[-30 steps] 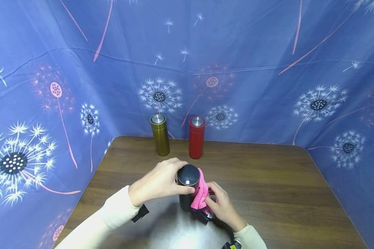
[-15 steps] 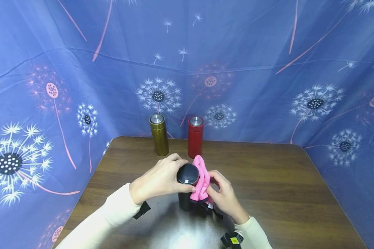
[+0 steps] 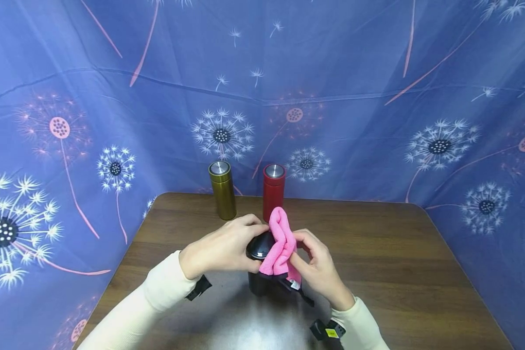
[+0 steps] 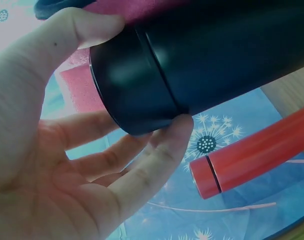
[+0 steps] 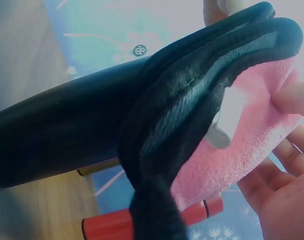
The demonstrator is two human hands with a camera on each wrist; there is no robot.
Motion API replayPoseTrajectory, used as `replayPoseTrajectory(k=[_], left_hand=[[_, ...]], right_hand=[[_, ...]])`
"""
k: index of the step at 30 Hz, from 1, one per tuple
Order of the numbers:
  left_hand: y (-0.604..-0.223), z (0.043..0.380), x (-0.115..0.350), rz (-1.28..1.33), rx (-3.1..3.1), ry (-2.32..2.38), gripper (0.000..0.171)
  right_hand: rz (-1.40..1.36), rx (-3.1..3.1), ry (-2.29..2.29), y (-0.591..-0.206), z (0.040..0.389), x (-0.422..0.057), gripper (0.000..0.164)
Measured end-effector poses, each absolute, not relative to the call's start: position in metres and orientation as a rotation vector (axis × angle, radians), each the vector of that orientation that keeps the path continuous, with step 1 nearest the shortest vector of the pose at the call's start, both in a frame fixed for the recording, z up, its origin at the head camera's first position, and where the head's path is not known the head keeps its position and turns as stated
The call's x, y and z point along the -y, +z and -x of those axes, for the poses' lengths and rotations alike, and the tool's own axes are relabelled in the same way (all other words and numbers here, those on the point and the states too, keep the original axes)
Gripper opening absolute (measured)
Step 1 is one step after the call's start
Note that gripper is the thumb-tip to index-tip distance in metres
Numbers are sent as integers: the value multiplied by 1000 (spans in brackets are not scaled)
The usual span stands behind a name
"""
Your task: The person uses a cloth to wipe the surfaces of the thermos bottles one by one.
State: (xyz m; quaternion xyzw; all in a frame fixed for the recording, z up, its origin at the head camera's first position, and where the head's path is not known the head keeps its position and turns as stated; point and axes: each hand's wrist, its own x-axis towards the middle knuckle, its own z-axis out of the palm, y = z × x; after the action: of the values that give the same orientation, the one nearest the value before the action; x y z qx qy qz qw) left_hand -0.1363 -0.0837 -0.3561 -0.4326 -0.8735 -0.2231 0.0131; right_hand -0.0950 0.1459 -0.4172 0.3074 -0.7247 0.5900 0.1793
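Observation:
On the table stands a black thermos bottle [image 3: 258, 249]. My left hand [image 3: 225, 250] grips it near the lid; in the left wrist view the thumb lies on one side of the lid [image 4: 124, 85] and the fingers on the other. A folded pink cloth [image 3: 280, 243] with dark edging and a white label [image 5: 227, 117] is held in my right hand [image 3: 318, 272], pinched between thumb and fingers. The cloth leans against the right side of the bottle's top and covers part of the lid. Some right fingers are hidden behind the cloth.
A gold thermos bottle [image 3: 224, 194] and a red thermos bottle [image 3: 273, 192] stand upright at the back of the brown wooden table [image 3: 358, 233]. Behind them hangs a blue curtain [image 3: 354, 58] with dandelion prints. Black straps with small devices sit at both wrists.
My right hand has raised the pink cloth from the bottle's side up to its top, partly over the lid. The left hand still grips the bottle, and the other two bottles have stayed put.

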Motion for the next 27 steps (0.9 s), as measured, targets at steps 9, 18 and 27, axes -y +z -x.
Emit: replayPoseTrajectory(k=[9,18,27], left_hand=[[-362,130,81,1162,2705,-704,60],[-356,127,82,1077,2787,-686,62],[-353,133,86,1194,2832,-752,61]], right_hand=[[-840,2088,1692,-448,107,-152,39],[-820,2175,1668,-478,110,-153,38],[-820,2279,1555,-476,99,-142,32]])
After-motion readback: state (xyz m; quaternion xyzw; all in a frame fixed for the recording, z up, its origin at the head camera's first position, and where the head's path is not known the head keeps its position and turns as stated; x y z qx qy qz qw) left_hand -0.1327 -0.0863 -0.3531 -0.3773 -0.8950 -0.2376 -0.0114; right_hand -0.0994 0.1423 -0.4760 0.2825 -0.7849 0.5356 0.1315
